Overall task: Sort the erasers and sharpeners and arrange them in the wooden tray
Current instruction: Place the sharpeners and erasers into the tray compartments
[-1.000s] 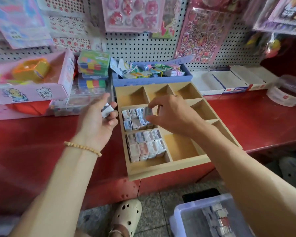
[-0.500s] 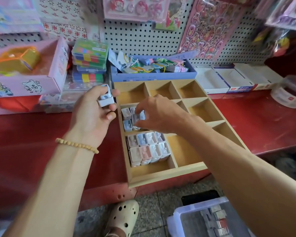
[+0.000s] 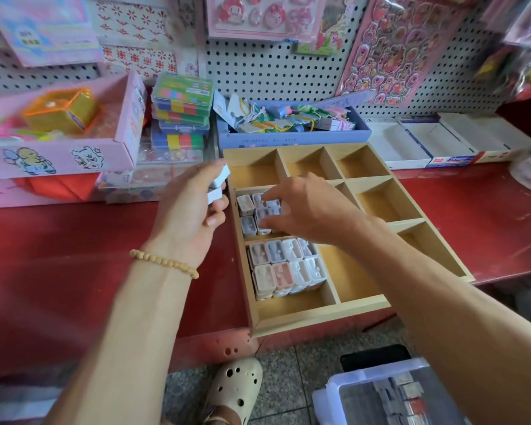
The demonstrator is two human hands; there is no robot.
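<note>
The wooden tray (image 3: 316, 319) lies on the red counter, split into several compartments. Its near-left compartment holds a packed block of pastel sharpeners (image 3: 284, 266). The middle-left compartment holds several more sharpeners (image 3: 247, 214). My right hand (image 3: 307, 207) reaches into that middle-left compartment, fingertips pinching a sharpener (image 3: 272, 208) among the others. My left hand (image 3: 190, 210) hovers just left of the tray and grips two white sharpeners (image 3: 219, 184). The other compartments hold nothing.
A clear plastic bin (image 3: 380, 397) with more small items sits on the floor at the lower right. A blue box of trinkets (image 3: 292, 134) stands behind the tray. Pink box, stacked colourful cases and white boxes line the pegboard wall. A foot in a beige clog (image 3: 236, 388) is below.
My right hand has lowered a sharpener from above the tray into the middle-left compartment. My left hand has risen slightly and kept its sharpeners.
</note>
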